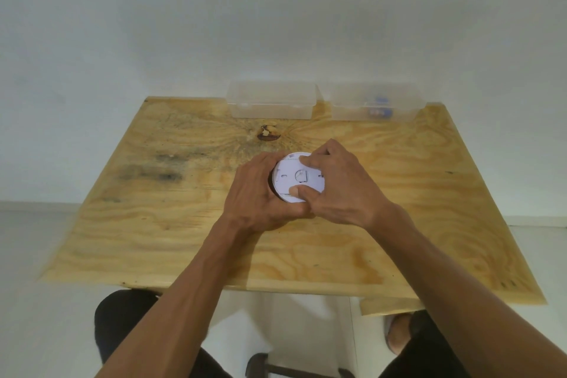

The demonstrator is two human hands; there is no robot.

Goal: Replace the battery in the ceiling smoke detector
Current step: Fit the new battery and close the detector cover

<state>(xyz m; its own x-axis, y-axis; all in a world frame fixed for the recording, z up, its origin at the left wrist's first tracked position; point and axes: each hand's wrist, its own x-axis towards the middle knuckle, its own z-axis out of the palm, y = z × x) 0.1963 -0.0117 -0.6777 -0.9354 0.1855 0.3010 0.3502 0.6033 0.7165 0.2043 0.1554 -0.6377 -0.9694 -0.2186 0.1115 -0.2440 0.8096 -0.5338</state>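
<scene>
**Detector clasped flat between both hands, right hand on top**

While the plywood counter (184,224) fills most of the view, the action sits in one small patch a little past its middle. Along the far edge stand two clear plastic boxes: the left box (271,100) looks empty, and the right box (376,103) holds some small blue things, too blurred to name. Both are well apart from the hands, further out than either arm now reaches.

The smoke detector (291,178) lies on or just over the counter, its flat round face turned up toward the camera; whether it rests on the wood cannot be told. Being a disc, it has no long axis; what counts is its centre line, which stands upright, so any twist would go around that.

The left hand (254,193) is closed around the detector's left rim, fingers curled under and out of sight, holding the body. The right hand (334,184) comes over from the right and lies on the top face, gripping it with the thumb (302,192) pressed near the front edge and a fingertip (306,159) at the far edge. So the two hands meet on the same thing, one at the side, one above.

By my reading, the step in hand is turning the plate against the body, left hand bracing, right hand turning. Whether the plate is being loosened or locked cannot be told, and no battery shows.
</scene>
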